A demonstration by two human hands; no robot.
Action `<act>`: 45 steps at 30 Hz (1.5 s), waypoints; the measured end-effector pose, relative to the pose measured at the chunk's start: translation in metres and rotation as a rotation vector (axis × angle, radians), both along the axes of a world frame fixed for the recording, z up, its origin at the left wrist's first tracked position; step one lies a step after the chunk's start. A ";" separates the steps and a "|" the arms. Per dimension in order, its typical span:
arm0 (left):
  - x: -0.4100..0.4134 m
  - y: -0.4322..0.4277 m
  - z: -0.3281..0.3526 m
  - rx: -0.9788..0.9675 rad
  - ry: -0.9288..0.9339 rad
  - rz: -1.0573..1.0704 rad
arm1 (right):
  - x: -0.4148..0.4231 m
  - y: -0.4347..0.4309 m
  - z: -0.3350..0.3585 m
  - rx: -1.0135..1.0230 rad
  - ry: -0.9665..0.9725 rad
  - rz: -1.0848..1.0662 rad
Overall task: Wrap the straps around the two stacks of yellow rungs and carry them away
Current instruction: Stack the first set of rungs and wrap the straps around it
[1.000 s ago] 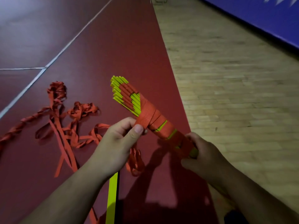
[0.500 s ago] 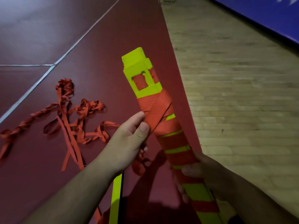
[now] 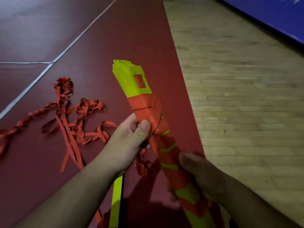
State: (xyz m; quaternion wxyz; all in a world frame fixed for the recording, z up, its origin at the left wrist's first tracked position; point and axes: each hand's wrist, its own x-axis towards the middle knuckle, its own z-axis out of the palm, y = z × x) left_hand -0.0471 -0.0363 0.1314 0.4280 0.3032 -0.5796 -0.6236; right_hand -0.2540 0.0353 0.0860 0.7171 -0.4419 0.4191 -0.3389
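A stack of yellow rungs [image 3: 130,78] rises tilted from lower right to upper centre, its middle bound in turns of orange strap [image 3: 144,106]. My left hand [image 3: 131,137] pinches the strap against the stack just below the top wrap, thumb on top. My right hand [image 3: 199,175] grips the lower part of the stack from the right. More orange strap lies loose and tangled [image 3: 69,122] on the red floor to the left. Another yellow rung [image 3: 116,201] shows beneath my left forearm.
Red sports flooring [image 3: 115,38] with white lines [image 3: 79,35] covers the left and centre. A wooden floor [image 3: 238,96] lies to the right, bordered by a blue wall pad [image 3: 271,15] at upper right.
The stack has been rotated in my hands, so a slotted flat face now shows at the top. My left hand has carried the strap higher around the stack, adding a turn.
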 end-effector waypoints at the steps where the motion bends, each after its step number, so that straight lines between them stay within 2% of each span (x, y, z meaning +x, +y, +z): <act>1: -0.002 -0.001 0.000 0.007 -0.012 0.067 | 0.011 0.004 0.015 0.072 -0.025 0.001; 3: -0.005 -0.002 0.000 0.007 -0.023 0.172 | 0.018 -0.008 0.025 -0.091 0.188 -0.044; 5: -0.009 -0.001 0.004 -0.007 -0.068 0.248 | 0.020 -0.002 0.018 -0.221 0.323 -0.102; 8: -0.012 -0.003 0.009 -0.055 -0.163 0.406 | 0.026 0.000 0.014 -0.352 0.615 -0.228; 12: -0.009 -0.007 0.007 -0.051 -0.236 0.485 | 0.039 0.005 -0.002 -0.496 0.813 -0.237; 14: -0.004 -0.009 0.006 -0.073 -0.295 0.438 | 0.039 0.007 -0.001 -0.486 0.784 -0.301; 16: 0.002 -0.011 0.005 -0.082 -0.293 0.336 | 0.031 0.005 0.007 -0.373 0.661 -0.306; 21: 0.014 -0.014 0.000 -0.123 -0.276 0.167 | 0.014 0.003 0.025 -0.167 0.178 -0.084; 24: 0.016 -0.016 0.003 -0.177 -0.227 0.123 | 0.009 0.003 0.027 -0.106 0.050 -0.038; 27: 0.021 -0.017 0.011 -0.218 -0.235 0.065 | 0.006 0.002 0.030 -0.106 0.067 -0.029; 29: 0.029 -0.018 0.015 -0.264 -0.367 0.055 | 0.003 0.001 0.031 -0.130 0.130 -0.023; 31: 0.041 -0.019 0.017 -0.307 -0.557 0.117 | 0.001 0.002 0.034 -0.141 0.188 -0.016; 32: 0.045 -0.018 0.016 -0.304 -0.588 0.156 | 0.001 0.003 0.035 -0.143 0.197 -0.007; 35: 0.051 -0.008 0.014 -0.255 -0.517 0.245 | 0.005 0.007 0.040 -0.113 0.176 0.009; 40: 0.050 0.022 0.004 -0.071 -0.266 0.359 | 0.021 0.014 0.043 -0.075 0.110 0.008; 45: 0.063 0.041 -0.003 0.061 -0.096 0.347 | 0.040 0.022 0.046 -0.068 0.140 0.017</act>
